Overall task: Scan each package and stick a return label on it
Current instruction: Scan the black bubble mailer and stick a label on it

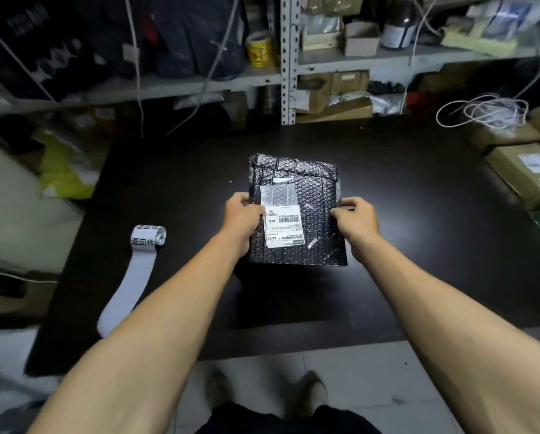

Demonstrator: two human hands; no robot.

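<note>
Both hands, left (242, 216) and right (356, 214), pinching black bubble-wrap mailer (306, 214) edges, white paper label (282, 222), matte black table (419, 245)

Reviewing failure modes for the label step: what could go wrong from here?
1. Both hands, left and right, grip the mailer, so reaching the label roll leaves a one-handed hold; it may sag.
2. A return label could cover the barcode.
3. The bubbly surface may hinder adhesion.

Both arms stretched forward, bare forearms. Left hand (242, 214) and right hand (356, 216) level, well apart, fingers curled, each pinching.
</note>
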